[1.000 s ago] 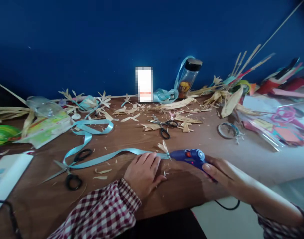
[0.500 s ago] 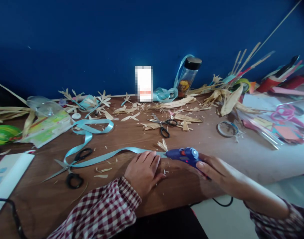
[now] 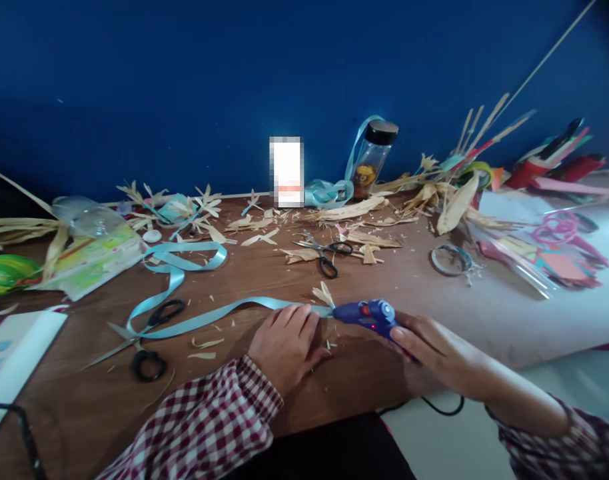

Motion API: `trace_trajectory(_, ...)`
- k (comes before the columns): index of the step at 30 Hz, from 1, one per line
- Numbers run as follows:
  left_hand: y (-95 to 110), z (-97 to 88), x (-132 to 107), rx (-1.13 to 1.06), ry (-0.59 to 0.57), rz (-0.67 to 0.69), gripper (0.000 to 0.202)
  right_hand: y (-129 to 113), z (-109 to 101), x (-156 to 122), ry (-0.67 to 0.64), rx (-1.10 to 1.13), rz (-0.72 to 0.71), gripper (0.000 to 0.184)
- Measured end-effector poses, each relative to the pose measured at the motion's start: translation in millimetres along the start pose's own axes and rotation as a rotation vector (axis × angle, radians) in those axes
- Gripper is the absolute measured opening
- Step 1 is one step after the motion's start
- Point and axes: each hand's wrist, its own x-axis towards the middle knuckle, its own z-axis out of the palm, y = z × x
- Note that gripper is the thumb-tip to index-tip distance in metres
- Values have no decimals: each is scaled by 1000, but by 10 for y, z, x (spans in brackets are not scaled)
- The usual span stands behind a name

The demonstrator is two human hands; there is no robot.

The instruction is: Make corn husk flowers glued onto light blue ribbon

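Palm down on the brown table, my left hand (image 3: 284,345) presses a light blue satin ribbon (image 3: 242,305) with its fingers laid flat and the thumb apart. My right hand (image 3: 427,340) is closed around the handle of a blue hot glue gun (image 3: 359,315), which has a small red light lit. Its nozzle points left and meets the ribbon's end, just beyond my left fingertips. A small pale dried-husk piece (image 3: 323,293) stands up right behind the nozzle. Whether glue is coming out cannot be made out.
Black-handled scissors (image 3: 148,365) lie open at left across the ribbon; another pair of scissors (image 3: 328,257) lies farther back. A lidded bottle (image 3: 374,163) leans by the blue wall. Dried husks (image 3: 354,208), a tape ring (image 3: 451,260) and coloured paper (image 3: 567,265) are spread around.
The view has shifted slightly. Both hands, the glue gun and the ribbon keep almost the same places, with the nozzle still at the ribbon's end.
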Motion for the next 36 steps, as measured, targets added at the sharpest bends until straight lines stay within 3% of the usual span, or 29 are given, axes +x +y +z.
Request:
trace_trajectory(5, -3, -20, 4, -9, 10, 1, 52, 41, -94, -102, 40, 28, 58, 32)
trace_trajectory(8, -5, -22, 10, -9, 22, 4, 50, 107, -179, -160, 201, -2, 53, 32)
trace_trajectory(12, -12, 14, 3, 15, 69, 25, 47, 371, -257, -108, 554, -370, 15, 38)
trace_trajectory(16, -39, 76, -11, 32, 129, 46, 46, 742, -346, 9, 774, -769, 151, 43)
trace_trajectory(22, -57, 106, -12, 85, 145, 60, 50, 998, -418, 95, 751, -935, 372, 42)
trace_trajectory(28, -32, 57, -3, 86, 107, 62, 49, 817, -492, -74, 682, -970, 355, 45)
trace_trajectory(32, -8, 21, -6, 55, 77, 39, 47, 490, -443, -67, 737, -852, 171, 36)
trace_trajectory(34, -1, 12, -8, 42, 69, 37, 46, 299, -302, 88, 604, -613, -24, 28)
trace_trajectory(36, -3, 10, -13, 30, 75, 41, 45, 127, -104, 328, 388, -435, -189, 25)
